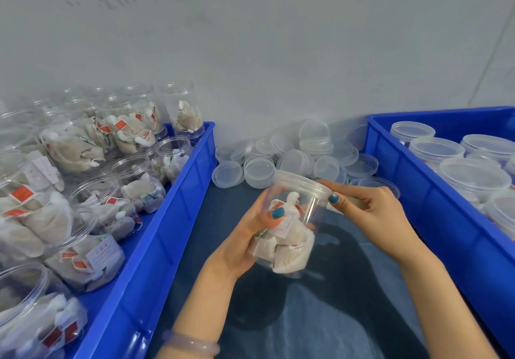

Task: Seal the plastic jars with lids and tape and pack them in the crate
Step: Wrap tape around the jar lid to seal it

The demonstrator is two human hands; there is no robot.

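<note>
A clear plastic jar (pixel 292 219) filled with white sachets is held tilted above the dark table. My left hand (pixel 250 236) grips its body from the left, thumb across the front. A clear lid (pixel 301 181) sits on its mouth. My right hand (pixel 365 205) pinches the lid's right rim with thumb and fingers, and something pale, perhaps tape, shows under its fingers. A pile of loose clear lids (pixel 292 155) lies behind the jar against the wall.
A blue crate (pixel 156 236) on the left holds several open jars of sachets (pixel 83 191). Another blue crate (pixel 434 208) on the right holds several lidded jars (pixel 473 174). A grey wall stands close behind.
</note>
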